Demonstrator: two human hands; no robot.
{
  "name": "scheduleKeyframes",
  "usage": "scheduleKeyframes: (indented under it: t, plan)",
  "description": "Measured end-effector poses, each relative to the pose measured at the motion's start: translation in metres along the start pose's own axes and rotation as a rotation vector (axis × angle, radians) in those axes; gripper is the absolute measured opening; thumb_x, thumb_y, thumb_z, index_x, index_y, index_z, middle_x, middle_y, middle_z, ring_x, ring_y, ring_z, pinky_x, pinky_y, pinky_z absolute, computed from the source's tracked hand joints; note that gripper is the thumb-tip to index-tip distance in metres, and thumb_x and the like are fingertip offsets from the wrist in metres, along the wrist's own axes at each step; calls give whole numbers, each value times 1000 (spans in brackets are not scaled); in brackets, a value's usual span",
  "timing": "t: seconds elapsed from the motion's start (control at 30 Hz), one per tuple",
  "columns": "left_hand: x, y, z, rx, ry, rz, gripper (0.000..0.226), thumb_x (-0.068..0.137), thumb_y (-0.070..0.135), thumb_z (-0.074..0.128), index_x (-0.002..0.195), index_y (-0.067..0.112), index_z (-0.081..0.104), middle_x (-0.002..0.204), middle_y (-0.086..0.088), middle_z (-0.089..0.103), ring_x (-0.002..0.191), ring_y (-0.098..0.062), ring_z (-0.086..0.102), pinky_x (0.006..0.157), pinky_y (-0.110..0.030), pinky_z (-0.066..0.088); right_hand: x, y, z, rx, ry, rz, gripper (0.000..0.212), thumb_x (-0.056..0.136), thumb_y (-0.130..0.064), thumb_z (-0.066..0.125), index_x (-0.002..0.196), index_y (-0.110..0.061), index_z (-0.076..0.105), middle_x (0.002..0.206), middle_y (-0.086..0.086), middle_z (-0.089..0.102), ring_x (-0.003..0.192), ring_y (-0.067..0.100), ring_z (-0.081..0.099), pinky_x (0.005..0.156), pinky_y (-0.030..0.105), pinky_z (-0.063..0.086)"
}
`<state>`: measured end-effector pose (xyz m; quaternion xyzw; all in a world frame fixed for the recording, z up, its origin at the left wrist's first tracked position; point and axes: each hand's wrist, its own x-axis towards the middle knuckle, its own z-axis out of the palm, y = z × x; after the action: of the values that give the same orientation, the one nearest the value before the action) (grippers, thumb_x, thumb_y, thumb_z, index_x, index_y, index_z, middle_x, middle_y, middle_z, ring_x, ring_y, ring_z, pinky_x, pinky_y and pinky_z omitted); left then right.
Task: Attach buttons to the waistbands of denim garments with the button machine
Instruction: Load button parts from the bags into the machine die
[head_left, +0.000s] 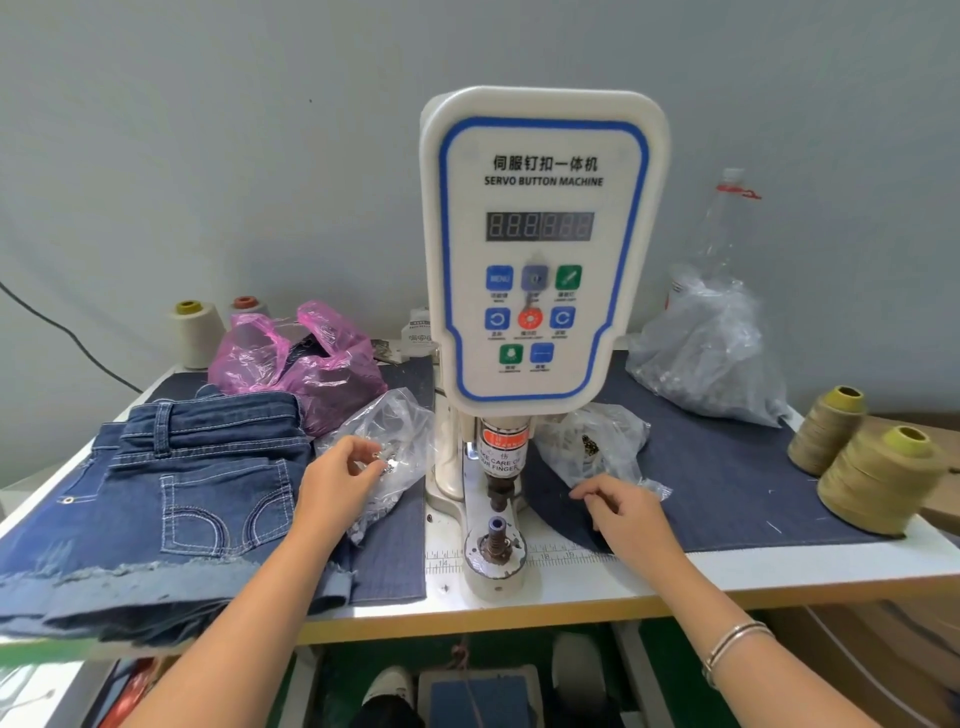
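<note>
Both grips were busy at the bags rather than at the cloth. From the head view, the left hand (337, 480) had its fingers curled into the mouth of a clear bag of buttons (387, 441) just left of the button machine (540, 249), pinching what looked like a small silver piece, though it was too small to be sure. The right hand (621, 512) lay on the desk (779, 564) with loosely bent fingers, touching the edge of a second clear bag (597, 441) that held darker bits; I could not tell whether it held anything.

The denim shorts (171, 499) lay stacked at the left of the desk, waistband away from the person, well apart from the lower die (496, 543), which stood bare under the punch (498, 488). No cloth was between them. So I judged this button cycle was only at the fetching of parts: loading the die, bringing a waistband under the punch and pressing were all left. How many garments were already finished I could not tell.

Around the work stood a pink bag (298, 358) behind the shorts, a large clear bag (706, 353) and an empty bottle (724, 223) at the right rear, pale thread cones (197, 332) at the back left and tan ones (878, 478) at the right edge. A pedal (478, 693) sat on the floor between the person's feet. Both small bags crowded the machine's base, and a stray fold could have slipped under the punch.
</note>
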<state>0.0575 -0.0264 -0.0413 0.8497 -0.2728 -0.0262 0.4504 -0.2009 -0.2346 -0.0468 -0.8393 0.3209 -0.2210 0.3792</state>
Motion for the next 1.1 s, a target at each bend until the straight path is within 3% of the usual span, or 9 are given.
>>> scheduleKeyframes:
  t: [0.13,0.33,0.5,0.57,0.63,0.73,0.87,0.97,1.1]
  plan:
    - [-1,1,-1,-76,36,3,12,85,28,73,83,31,61,78,5,65,73,-16,61,66,-32,49,0,-1,0,-13,3,-5,29,96,-13,53,87,-38,65,74,-3,68,67,22,62,66,39,52]
    - [-1,2,-1,-101,83,-13,17,89,15,68,80,28,62,80,8,66,77,-10,61,65,-20,43,2,0,1,-28,8,-7,28,96,-13,53,87,-37,65,69,-11,64,61,13,58,58,28,47]
    - [-6,6,-6,-194,74,35,15,89,14,69,80,26,66,82,7,67,76,-9,60,65,-20,43,2,1,1,-37,7,-7,26,97,-14,53,89,-35,66,74,-6,67,66,18,61,64,35,52]
    - [-12,12,-10,-156,134,142,16,86,9,70,79,23,66,84,5,64,76,-13,58,65,-19,42,2,1,1,-33,2,-9,28,96,-14,53,88,-37,65,74,-5,68,67,18,61,65,36,52]
    - [-23,25,-14,-87,216,359,14,82,1,73,80,14,68,85,1,61,78,-15,57,70,-18,43,2,0,2,-34,-2,-8,29,96,-14,52,87,-38,65,79,-3,70,72,20,63,70,39,53]
    - [-54,47,-6,-116,178,581,16,78,-4,75,83,11,70,83,3,63,80,-7,58,75,-16,46,4,1,2,-31,-4,2,29,96,-14,52,87,-39,65,82,1,71,77,25,64,73,43,53]
    - [-95,66,17,-320,-68,415,28,82,3,73,84,31,69,82,14,68,84,-6,63,74,-12,48,4,1,3,-30,-9,2,28,96,-15,52,87,-39,66,87,-1,71,82,23,65,77,42,54]
    - [-100,68,27,-479,-172,213,21,84,6,71,81,27,71,85,9,71,77,-6,64,73,-20,50,4,1,3,-41,-7,-8,30,96,-16,52,86,-42,64,85,-6,71,76,17,64,74,38,54]
    - [-102,70,31,-589,-229,119,15,84,4,70,80,18,74,89,3,71,80,-10,65,76,-26,53,4,1,3,-49,-4,-10,31,97,-17,52,85,-45,62,82,-10,69,68,13,62,67,32,53]
